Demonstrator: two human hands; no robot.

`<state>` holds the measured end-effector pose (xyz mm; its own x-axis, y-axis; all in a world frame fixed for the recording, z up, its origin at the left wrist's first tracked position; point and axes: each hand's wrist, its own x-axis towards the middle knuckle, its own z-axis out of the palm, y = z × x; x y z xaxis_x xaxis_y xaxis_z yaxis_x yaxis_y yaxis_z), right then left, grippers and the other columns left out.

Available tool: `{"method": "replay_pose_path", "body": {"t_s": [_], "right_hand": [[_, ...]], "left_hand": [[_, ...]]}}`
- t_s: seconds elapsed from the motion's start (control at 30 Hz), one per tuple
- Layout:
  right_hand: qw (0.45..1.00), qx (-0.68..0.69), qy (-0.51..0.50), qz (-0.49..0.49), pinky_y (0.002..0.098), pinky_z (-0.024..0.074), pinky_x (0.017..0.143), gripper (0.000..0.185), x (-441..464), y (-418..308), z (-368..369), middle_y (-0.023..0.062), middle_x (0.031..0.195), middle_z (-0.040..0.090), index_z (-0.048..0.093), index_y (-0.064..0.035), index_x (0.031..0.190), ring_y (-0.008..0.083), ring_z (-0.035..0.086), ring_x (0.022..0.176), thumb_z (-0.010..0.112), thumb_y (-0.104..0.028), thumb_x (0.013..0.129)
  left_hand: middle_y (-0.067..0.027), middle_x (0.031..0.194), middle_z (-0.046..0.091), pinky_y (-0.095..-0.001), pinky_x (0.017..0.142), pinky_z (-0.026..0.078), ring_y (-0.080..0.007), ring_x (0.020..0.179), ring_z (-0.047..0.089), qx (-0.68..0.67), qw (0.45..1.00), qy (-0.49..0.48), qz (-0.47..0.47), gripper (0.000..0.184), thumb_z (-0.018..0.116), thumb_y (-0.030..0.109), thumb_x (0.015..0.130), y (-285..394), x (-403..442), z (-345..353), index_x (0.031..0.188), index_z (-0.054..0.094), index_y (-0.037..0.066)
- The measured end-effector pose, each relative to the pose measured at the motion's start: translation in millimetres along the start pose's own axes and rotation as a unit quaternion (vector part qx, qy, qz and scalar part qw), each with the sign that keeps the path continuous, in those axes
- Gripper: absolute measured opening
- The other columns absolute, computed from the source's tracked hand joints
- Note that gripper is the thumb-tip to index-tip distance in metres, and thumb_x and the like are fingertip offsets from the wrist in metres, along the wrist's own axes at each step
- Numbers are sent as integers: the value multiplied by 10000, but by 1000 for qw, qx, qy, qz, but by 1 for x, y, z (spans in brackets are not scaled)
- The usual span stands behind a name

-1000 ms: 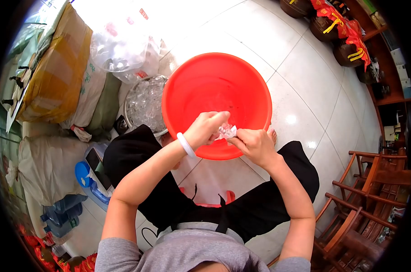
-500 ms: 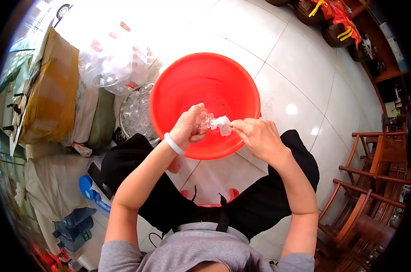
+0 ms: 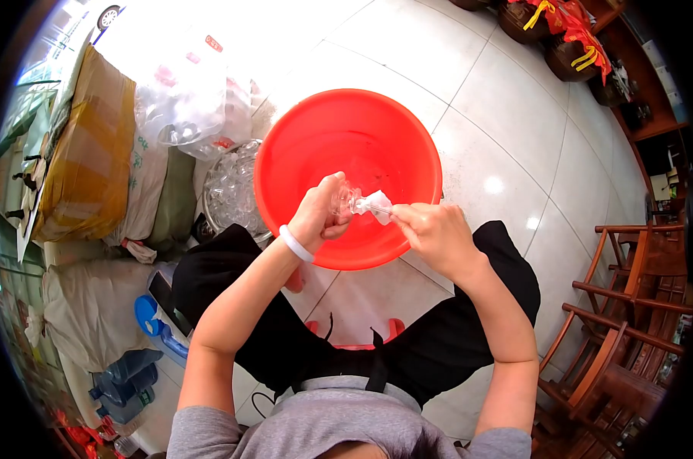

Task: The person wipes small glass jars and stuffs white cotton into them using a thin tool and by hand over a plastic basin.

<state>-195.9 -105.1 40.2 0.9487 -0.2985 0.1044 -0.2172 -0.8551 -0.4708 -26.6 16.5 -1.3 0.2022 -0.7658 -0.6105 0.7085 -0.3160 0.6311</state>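
My left hand [image 3: 316,213], with a white band on its wrist, is closed around a small clear bottle [image 3: 344,200] whose neck points right. At that neck sits a crumpled white cloth or tissue [image 3: 374,204]; how far it reaches inside, I cannot tell. My right hand [image 3: 440,236] pinches a thin metal stick [image 3: 386,211] that runs into the white piece. Whether it is one rod or tweezers is too small to make out. Both hands are over the near part of a large red basin [image 3: 432,157].
Left of the basin stands a bowl of clear glassware [image 3: 230,187], with a clear plastic bag [image 3: 186,107] behind it. A taped cardboard box [image 3: 90,145] and sacks line the left side. Wooden chairs [image 3: 629,306] stand at right; dark jars [image 3: 564,57] are at far right.
The white piece has shifted and its loose hanging end is drawn up closer to the stick. My left hand keeps its grip on the bottle; my right hand has barely moved.
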Motion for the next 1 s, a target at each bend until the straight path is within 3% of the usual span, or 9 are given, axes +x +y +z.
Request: {"method": "replay_pose_path", "body": {"t_s": [0.33, 0.43, 0.63, 0.73, 0.8, 0.83, 0.9, 0.93, 1.0], "right_hand": [[996, -74, -47, -1, 388, 466, 483, 79, -1, -7, 7, 105, 597, 558, 550, -43, 799, 289, 588, 540, 543, -122, 797], [994, -87, -61, 6, 387, 427, 487, 98, -2, -6, 14, 73, 626, 589, 593, -103, 880, 275, 581, 545, 527, -135, 814], [999, 14, -26, -41, 391, 469, 488, 92, -2, 7, 39, 119, 608, 585, 559, -52, 856, 286, 601, 574, 518, -128, 825], [992, 120, 6, -48, 343, 446, 473, 156, -2, 9, 46, 117, 585, 568, 596, -34, 949, 230, 591, 525, 517, -118, 844], [930, 362, -48, 47, 285, 404, 462, 212, 1, 5, 45, 98, 562, 536, 610, -36, 1038, 140, 526, 483, 519, -104, 860], [931, 360, -49, 43, 285, 404, 462, 212, 2, 5, 44, 98, 562, 536, 610, -36, 1038, 140, 526, 483, 519, -104, 860], [774, 592, -141, 176, 243, 359, 459, 246, 4, 4, 44, 74, 555, 501, 604, -52, 1097, 85, 448, 487, 520, -98, 870], [776, 590, -143, 174, 243, 359, 459, 246, 4, 3, 48, 74, 555, 501, 604, -52, 1097, 85, 448, 487, 520, -98, 870], [877, 474, -46, 63, 268, 378, 438, 195, 5, 3, 57, 85, 550, 518, 615, -34, 1021, 132, 500, 459, 525, -96, 859]], "left_hand": [[-20, 541, 427, -214, 341, 161, -77, 369, 255, 61, 997, 12, 47, 359, 373, 367, 900, -7, -2, 3, 742, 487, 66], [0, 536, 391, -217, 344, 163, -66, 383, 250, 73, 995, 31, 64, 309, 412, 317, 899, -10, -4, 7, 715, 463, 75], [28, 551, 345, -205, 363, 177, -46, 422, 258, 119, 986, 67, 92, 266, 444, 276, 889, -9, -9, 15, 715, 450, 75], [36, 559, 349, -197, 371, 185, -39, 433, 260, 139, 983, 54, 111, 250, 449, 271, 884, -7, -11, 11, 737, 466, 70], [40, 561, 347, -195, 373, 186, -37, 437, 264, 118, 986, 23, 116, 238, 455, 265, 881, -1, -15, 6, 748, 474, 69], [44, 563, 346, -192, 374, 186, -34, 441, 267, 94, 989, -9, 117, 226, 461, 259, 878, 2, -18, 5, 759, 482, 68], [41, 571, 368, -190, 378, 194, -32, 446, 279, 95, 987, -4, 128, 222, 467, 257, 874, 9, -23, 7, 769, 493, 63], [38, 578, 389, -187, 381, 201, -30, 452, 291, 96, 986, -1, 136, 219, 474, 254, 871, 11, -25, 9, 778, 504, 58], [5, 607, 463, -208, 437, 288, -54, 510, 382, 143, 976, 27, 164, 254, 506, 270, 851, 8, -24, 9, 786, 520, 24]]}}
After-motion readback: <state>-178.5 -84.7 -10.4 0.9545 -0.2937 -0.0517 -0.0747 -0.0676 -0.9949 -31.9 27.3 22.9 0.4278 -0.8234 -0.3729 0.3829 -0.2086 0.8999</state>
